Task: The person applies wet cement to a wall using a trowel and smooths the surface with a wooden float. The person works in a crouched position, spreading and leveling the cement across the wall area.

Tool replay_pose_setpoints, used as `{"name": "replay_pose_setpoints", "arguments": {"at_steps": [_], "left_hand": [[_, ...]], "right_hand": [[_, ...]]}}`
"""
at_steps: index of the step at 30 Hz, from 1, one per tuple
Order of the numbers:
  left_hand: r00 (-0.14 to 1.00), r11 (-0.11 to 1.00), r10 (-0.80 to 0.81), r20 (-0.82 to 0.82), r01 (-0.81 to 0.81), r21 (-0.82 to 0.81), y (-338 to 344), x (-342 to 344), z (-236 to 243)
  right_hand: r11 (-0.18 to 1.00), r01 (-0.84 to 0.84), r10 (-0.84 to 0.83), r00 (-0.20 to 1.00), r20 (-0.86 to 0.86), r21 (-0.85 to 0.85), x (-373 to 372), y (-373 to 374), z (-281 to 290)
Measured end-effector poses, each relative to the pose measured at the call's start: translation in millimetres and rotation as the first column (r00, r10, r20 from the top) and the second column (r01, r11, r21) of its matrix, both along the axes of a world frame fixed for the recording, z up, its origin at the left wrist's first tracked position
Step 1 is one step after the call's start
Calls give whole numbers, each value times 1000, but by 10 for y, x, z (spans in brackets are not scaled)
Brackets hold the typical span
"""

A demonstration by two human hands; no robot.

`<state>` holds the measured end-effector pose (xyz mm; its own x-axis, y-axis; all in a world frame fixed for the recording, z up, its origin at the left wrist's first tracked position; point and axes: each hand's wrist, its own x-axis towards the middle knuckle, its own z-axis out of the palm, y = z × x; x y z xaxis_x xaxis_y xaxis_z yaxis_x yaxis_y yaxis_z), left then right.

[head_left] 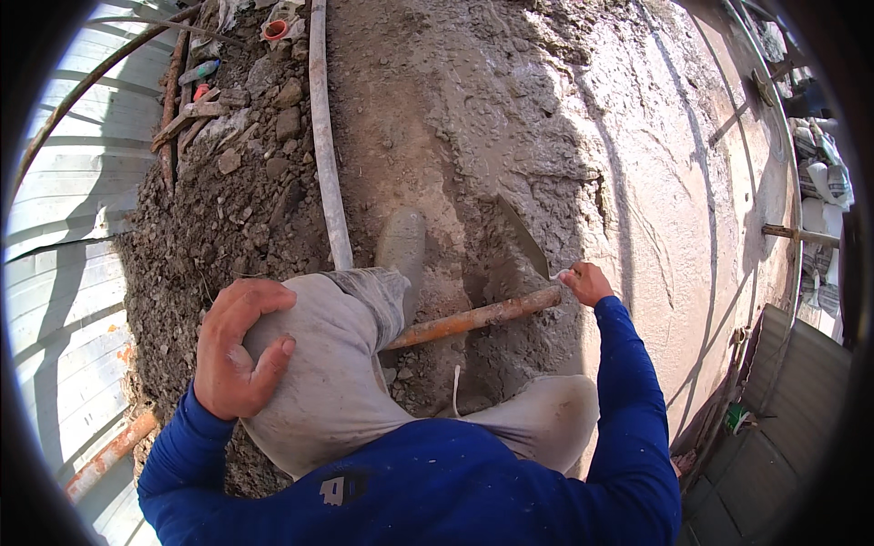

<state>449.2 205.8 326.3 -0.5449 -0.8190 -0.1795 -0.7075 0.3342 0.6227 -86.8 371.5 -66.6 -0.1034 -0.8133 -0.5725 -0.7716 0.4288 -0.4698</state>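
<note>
My right hand (pixel 587 283) is closed around the handle of a trowel. The trowel's pointed blade (pixel 522 233) reaches away to the left, lying against the wet grey mortar (pixel 510 118). Just below that hand ends a rusty, mortar-smeared pipe (pixel 482 318), which runs leftward toward my bent leg. My left hand (pixel 241 346) rests on my left knee, thumb and fingers apart, with nothing in it. A mud-coated boot (pixel 401 241) stands on the ground ahead of that knee.
A long pale pipe (pixel 321 127) borders rubble and soil (pixel 246 200) on the left, beside corrugated metal sheeting (pixel 68 300). Smoother wet concrete (pixel 674 173) spreads to the right. White sacks (pixel 824 191) are piled at the far right, near a short bar (pixel 801 236).
</note>
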Motion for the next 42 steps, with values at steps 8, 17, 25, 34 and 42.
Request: {"name": "replay_pose_setpoints", "arguments": {"at_steps": [8, 17, 25, 34, 42], "left_hand": [[1000, 1000, 1, 7, -1, -16, 20, -67, 6], [1000, 999, 23, -9, -24, -24, 98, 19, 9], [999, 1000, 12, -45, -13, -26, 113, -25, 7], [999, 1000, 25, -26, -25, -9, 148, -31, -3], [999, 999, 43, -27, -44, -16, 168, 44, -3]], "right_hand": [[987, 142, -126, 976, 178, -79, 1107, -483, -372], [866, 501, -495, 852, 173, 11, 282, -355, -247], [841, 482, -461, 876, 141, -246, 804, -433, -208], [982, 189, -186, 974, -128, 13, 1243, -961, -412], [975, 220, -222, 971, -87, -23, 1387, -958, -126]]}}
